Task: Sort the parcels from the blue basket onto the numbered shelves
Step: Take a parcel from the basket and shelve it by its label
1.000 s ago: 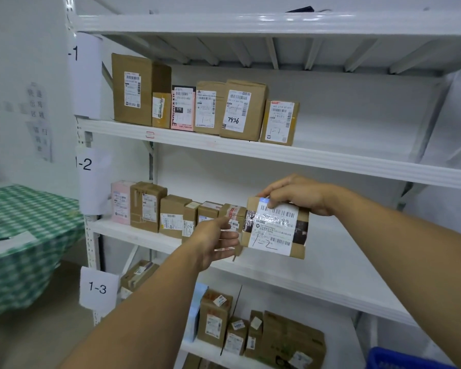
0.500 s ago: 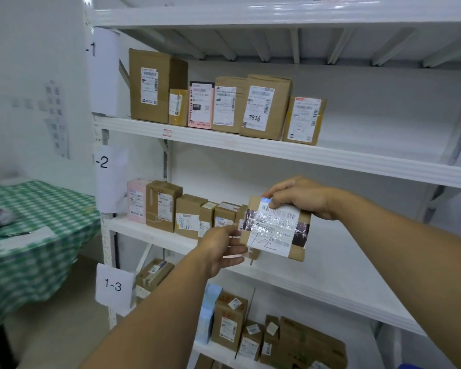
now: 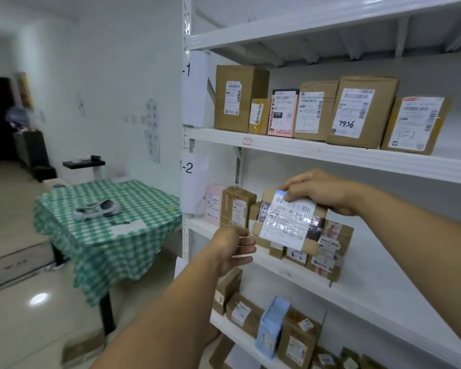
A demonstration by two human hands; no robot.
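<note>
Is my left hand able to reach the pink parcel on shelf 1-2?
Likely yes: the left hand is just below-right of the pink parcel, nothing between; the right hand holds the taped parcel.

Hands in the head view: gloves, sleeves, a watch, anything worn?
Nothing worn shows. The left hand and right hand are bare: no gloves, and no rings that I can make out. Both forearms are bare to the frame edge, with no sleeve, watch or wristband in view.
</note>
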